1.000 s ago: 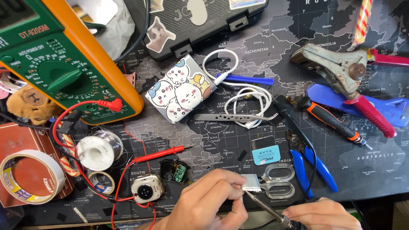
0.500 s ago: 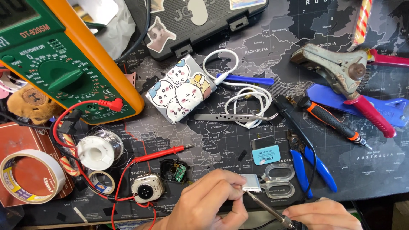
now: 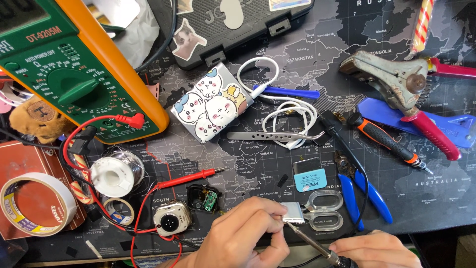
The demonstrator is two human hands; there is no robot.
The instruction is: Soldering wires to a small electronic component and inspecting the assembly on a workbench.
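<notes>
1. The right hand (image 3: 374, 249) grips a soldering iron (image 3: 310, 240) at the bottom edge, its tip touching a small silver battery pouch (image 3: 292, 212).
2. The left hand (image 3: 245, 235) pinches that pouch against the worktop (image 3: 436, 198).
3. Just beside lie clear-handled scissors (image 3: 325, 212) and an opened smartwatch (image 3: 172, 218).
4. Farther off sit a solder spool (image 3: 116, 172), tweezers (image 3: 272, 135) and a multimeter (image 3: 74, 74).

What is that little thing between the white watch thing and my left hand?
In the head view, a small black casing with a green circuit board inside lies between the white watch body and your left hand.
</notes>
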